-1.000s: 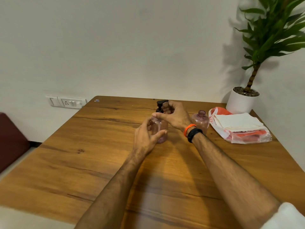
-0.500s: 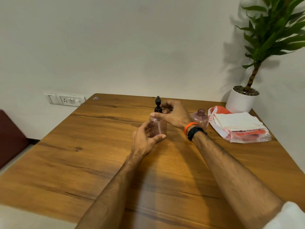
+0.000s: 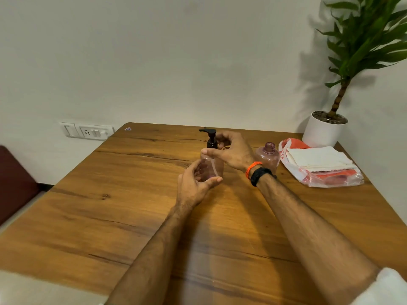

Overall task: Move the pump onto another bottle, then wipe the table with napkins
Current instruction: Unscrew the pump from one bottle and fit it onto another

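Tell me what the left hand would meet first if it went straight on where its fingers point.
The pink bottle: the left hand cups its lower part, so it would push straight into it. How firmly it grips is unclear.

Bottle (image 3: 212, 169) neck behind right hand (image 3: 236, 154); plant (image 3: 361, 42) top off-frame.

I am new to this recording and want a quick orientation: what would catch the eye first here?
Mid-table, the left hand holds a pink bottle while the right hand grips its black pump. Beside them to the right stands an open second bottle, then a packet of napkins near a potted plant.
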A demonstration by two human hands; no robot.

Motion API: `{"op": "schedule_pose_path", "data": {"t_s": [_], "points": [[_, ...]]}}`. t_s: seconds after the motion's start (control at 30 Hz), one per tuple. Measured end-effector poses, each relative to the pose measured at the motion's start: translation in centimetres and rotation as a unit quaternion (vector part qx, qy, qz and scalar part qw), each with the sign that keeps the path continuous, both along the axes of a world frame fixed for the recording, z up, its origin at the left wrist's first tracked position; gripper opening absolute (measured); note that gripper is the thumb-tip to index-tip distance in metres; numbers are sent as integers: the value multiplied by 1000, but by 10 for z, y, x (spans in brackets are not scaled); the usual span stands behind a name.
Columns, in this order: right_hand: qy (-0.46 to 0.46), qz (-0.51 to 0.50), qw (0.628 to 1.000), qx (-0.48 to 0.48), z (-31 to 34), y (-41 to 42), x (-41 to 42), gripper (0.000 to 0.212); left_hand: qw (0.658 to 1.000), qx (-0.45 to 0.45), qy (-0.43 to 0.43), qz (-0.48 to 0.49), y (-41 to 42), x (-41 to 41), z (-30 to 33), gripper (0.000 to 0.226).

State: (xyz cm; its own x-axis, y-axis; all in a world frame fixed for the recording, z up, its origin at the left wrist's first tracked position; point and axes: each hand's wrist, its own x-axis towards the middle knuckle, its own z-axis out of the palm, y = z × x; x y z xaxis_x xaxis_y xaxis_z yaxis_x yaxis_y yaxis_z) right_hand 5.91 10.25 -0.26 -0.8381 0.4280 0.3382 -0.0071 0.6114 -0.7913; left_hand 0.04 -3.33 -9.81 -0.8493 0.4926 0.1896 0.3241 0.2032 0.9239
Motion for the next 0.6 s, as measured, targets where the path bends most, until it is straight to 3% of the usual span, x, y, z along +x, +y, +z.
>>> {"op": "schedule_pose_path", "data": {"t_s": [0.27,0.5,0.6], "points": [[-14,64,998,-17,4,5,1,32,1000,-10,-5,8,1,-1,1,93],[-6,13,1000,-3,8,0,-2,39,1000,-17,-3,10,1,-2,-1,91],[-8,28,1000,-8,9,2,-2,32,1000,-15,-5,12,1,-5,-2,91]]}}
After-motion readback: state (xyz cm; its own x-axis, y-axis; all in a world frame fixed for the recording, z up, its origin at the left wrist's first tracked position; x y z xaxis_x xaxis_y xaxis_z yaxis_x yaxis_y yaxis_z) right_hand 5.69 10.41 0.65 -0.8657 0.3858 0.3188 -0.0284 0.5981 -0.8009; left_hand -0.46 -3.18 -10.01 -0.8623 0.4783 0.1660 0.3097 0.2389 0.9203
